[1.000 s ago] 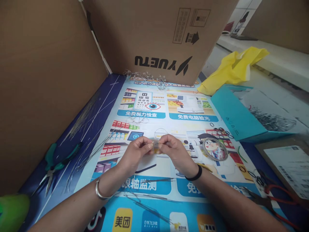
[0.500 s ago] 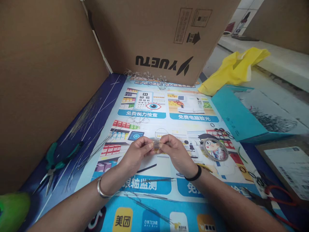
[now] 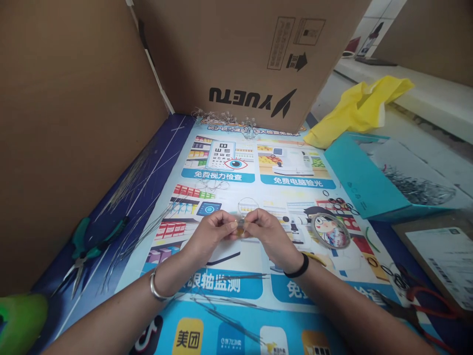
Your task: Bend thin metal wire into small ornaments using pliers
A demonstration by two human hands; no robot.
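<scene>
My left hand (image 3: 212, 234) and my right hand (image 3: 266, 231) meet fingertip to fingertip above the printed mat (image 3: 258, 177). Both pinch a small yellowish piece (image 3: 241, 228) with a thin wire loop (image 3: 247, 205) rising from it. A silver bangle sits on my left wrist, a black band on my right. Several thin wires (image 3: 229, 320) lie on the mat in front of my forearms.
Green-handled pliers (image 3: 86, 246) lie left among loose wires. Red-handled pliers (image 3: 417, 305) lie at the right edge. A tape roll (image 3: 330, 230), small black rings (image 3: 338, 202), a teal box of metal bits (image 3: 388, 180), a yellow bag (image 3: 364, 106) and cardboard boxes (image 3: 240, 54) surround the mat.
My hands have stayed in place, fingertips shifting slightly on the small piece. The camera view has drifted a little.
</scene>
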